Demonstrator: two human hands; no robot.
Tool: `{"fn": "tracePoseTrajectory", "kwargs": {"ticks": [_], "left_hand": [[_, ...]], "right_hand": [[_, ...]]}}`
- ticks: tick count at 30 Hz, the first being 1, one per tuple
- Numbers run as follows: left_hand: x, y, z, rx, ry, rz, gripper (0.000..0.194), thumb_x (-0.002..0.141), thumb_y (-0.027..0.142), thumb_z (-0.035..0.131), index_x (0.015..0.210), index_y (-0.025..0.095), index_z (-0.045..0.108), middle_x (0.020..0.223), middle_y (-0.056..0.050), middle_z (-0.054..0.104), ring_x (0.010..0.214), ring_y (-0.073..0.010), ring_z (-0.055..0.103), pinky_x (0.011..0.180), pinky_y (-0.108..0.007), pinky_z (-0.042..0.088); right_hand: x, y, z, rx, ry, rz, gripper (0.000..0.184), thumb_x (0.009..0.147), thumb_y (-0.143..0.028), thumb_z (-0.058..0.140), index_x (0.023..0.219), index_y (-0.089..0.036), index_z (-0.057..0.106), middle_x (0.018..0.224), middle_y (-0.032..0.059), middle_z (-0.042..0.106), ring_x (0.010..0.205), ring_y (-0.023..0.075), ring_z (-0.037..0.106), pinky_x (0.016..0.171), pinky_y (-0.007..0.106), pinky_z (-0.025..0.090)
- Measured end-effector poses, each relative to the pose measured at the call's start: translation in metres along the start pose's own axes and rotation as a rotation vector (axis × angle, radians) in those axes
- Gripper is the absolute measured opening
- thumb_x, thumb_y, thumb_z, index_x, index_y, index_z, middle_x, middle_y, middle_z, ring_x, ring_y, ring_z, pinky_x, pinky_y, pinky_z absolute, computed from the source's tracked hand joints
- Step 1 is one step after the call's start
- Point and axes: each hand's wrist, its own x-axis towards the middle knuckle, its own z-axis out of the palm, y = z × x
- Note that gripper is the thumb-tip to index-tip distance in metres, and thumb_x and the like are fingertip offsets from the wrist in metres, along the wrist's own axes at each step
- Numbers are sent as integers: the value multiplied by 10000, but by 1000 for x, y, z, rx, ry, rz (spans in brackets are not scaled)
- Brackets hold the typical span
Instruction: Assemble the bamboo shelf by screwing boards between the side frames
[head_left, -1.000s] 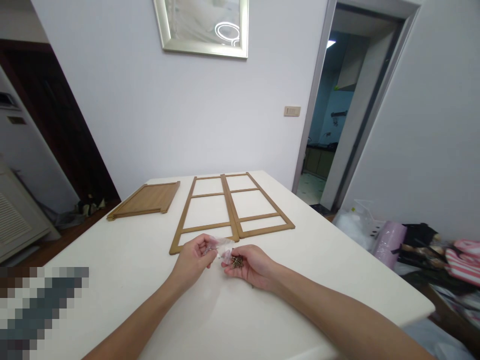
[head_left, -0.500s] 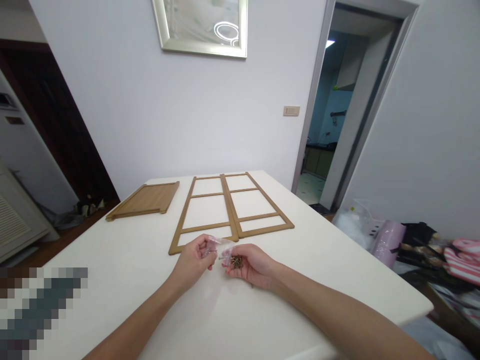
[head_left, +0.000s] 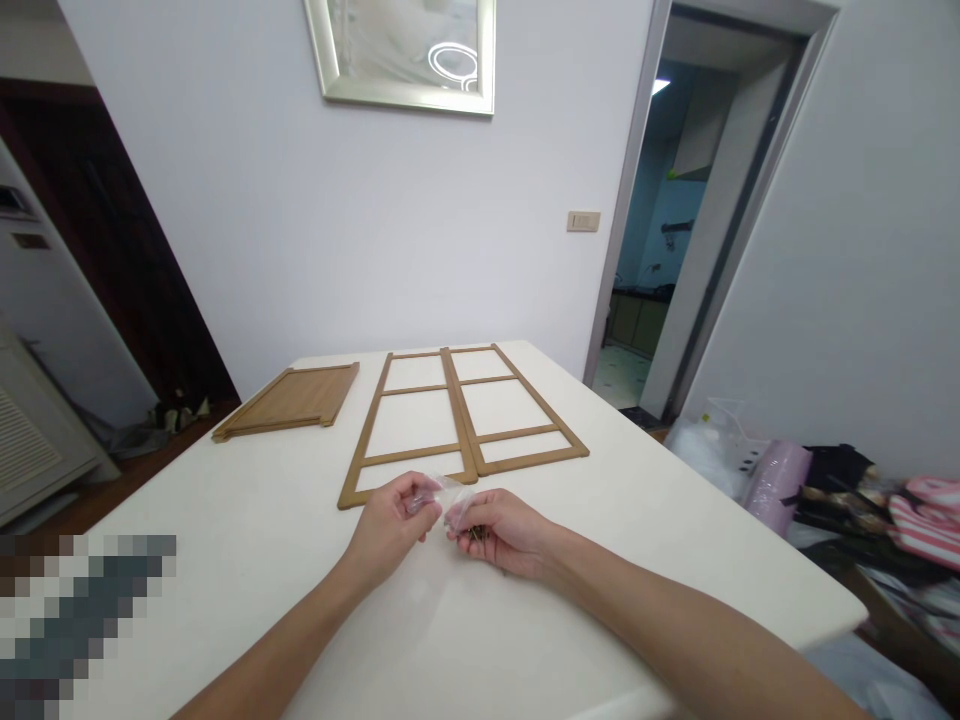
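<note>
Over the near part of the white table [head_left: 247, 530], my left hand [head_left: 394, 515] pinches one side of a small clear plastic bag [head_left: 450, 494]. My right hand [head_left: 499, 530] has its thumb and fingers closed on the bag's other side. Small brass-coloured screws [head_left: 478, 534] lie in the right palm, partly hidden by the fingers. Just beyond the hands, two brown wooden frames with crossbars, a left frame [head_left: 367, 440] and a right frame [head_left: 532, 462], lie flat side by side.
Brown wooden panels [head_left: 300, 397] lie stacked at the table's far left. A blurred dark patch [head_left: 97, 610] covers the near left. Beyond the table's right edge are a pink roll [head_left: 778, 487] and piled bags and cloth. The wall [head_left: 420, 230] stands behind the table.
My right fingers have curled further over the screws, hiding more of them. The bag between both hands has shifted slightly. The wooden frames and panels have stayed put.
</note>
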Motion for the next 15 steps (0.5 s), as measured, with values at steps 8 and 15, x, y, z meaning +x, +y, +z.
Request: {"fn": "tracePoseTrajectory", "kwargs": {"ticks": [8, 15], "left_hand": [[-2, 7, -2, -79, -13, -16, 246, 720, 334, 702, 879, 165, 620, 620, 40, 580, 504, -99, 513, 513, -240, 445], [-1, 6, 1, -94, 41, -16, 287, 672, 373, 748, 844, 161, 659, 606, 19, 612, 518, -128, 563, 525, -262, 474]], "right_hand": [[2, 0, 0, 51, 14, -12, 71, 715, -33, 640, 779, -62, 643, 723, 86, 687, 533, 78, 618, 560, 157, 518], [5, 1, 0, 90, -23, 27, 139, 793, -86, 554, 877, -42, 656, 723, 89, 680, 541, 78, 606, 572, 165, 515]]}}
